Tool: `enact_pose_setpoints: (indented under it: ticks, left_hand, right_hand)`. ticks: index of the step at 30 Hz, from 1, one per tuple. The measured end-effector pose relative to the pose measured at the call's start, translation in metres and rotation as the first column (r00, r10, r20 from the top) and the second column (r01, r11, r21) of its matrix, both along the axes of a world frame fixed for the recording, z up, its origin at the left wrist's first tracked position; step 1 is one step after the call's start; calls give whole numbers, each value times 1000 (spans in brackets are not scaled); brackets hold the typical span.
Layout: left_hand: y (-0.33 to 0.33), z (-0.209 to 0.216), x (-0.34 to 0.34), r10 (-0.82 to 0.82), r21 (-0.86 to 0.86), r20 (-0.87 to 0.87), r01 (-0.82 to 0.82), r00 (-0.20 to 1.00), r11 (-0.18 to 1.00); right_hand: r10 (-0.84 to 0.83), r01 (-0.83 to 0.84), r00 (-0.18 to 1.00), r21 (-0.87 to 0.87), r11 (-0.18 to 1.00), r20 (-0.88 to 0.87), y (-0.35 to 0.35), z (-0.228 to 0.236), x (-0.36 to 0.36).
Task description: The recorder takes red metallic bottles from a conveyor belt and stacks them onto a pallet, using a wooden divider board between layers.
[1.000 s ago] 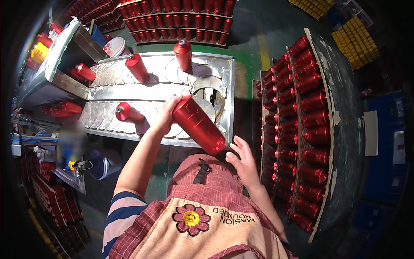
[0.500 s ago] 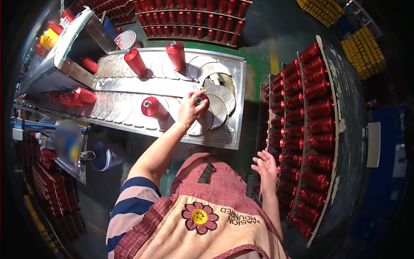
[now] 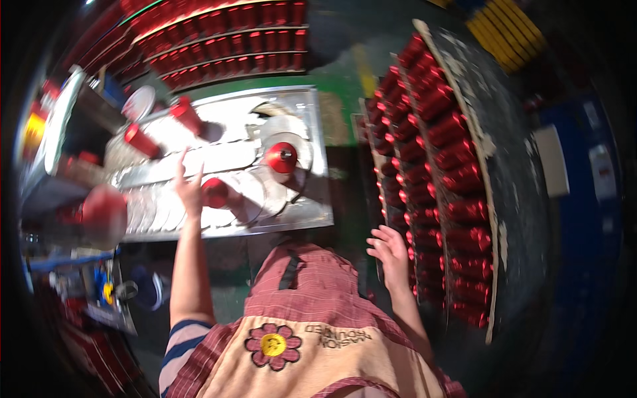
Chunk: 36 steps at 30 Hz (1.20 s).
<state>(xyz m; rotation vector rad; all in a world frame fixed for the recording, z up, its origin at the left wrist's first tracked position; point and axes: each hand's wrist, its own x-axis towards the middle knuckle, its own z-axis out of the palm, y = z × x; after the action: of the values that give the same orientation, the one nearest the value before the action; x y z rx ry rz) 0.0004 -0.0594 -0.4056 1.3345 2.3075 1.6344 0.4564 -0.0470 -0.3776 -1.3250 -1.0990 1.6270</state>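
Note:
My left hand (image 3: pixel 190 189) is over the conveyor with its fingers stretched apart and nothing in them. Just right of it, perhaps touching, is a shiny red metal bottle (image 3: pixel 215 192) on the near row of plates. Another red bottle (image 3: pixel 282 159) stands upright on the round plates at the conveyor's right end, its narrow neck facing up. Two more, a red bottle (image 3: pixel 186 117) and a red bottle (image 3: pixel 141 141), stand on the far row. My right hand (image 3: pixel 390 255) hangs open and empty beside the rack, fingers slightly bent.
The metal conveyor table (image 3: pixel 324 179) has a raised rim. A tall rack (image 3: pixel 494 259) full of red bottles stands close on the right. Another bottle rack (image 3: pixel 232 56) is behind the table. Left are a machine housing (image 3: pixel 63 123), a blurred red shape (image 3: pixel 105 211) and a bucket (image 3: pixel 151 288).
My left hand has let go of the red bottle at the conveyor's right end and moved left. The whole view has swung, shifting the scene leftward. My right hand stays open by the rack.

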Motion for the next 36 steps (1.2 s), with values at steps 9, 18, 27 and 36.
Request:
enact_pose_setpoints:
  ticks: [9,18,27,36]
  left_hand:
    - [-12,-36,-7,-246,-378,577,522,779,764]
    - [34,-46,61,-523,-333,215,565,825,754]
    - [76,-47,104,-469,-333,154,493,870,804]
    - [134,-134,63,-400,-143,332,464,855,874]
  right_hand:
    - [-8,9,999,30,1000,-51,-10,-11,17]
    - [-188,191,979,25,981,-72,-27,-12,41]
    - [-336,339,938,26,940,-80,-47,-13,57]
    - [-289,291,951,6,957,-106,-49,-20,64]
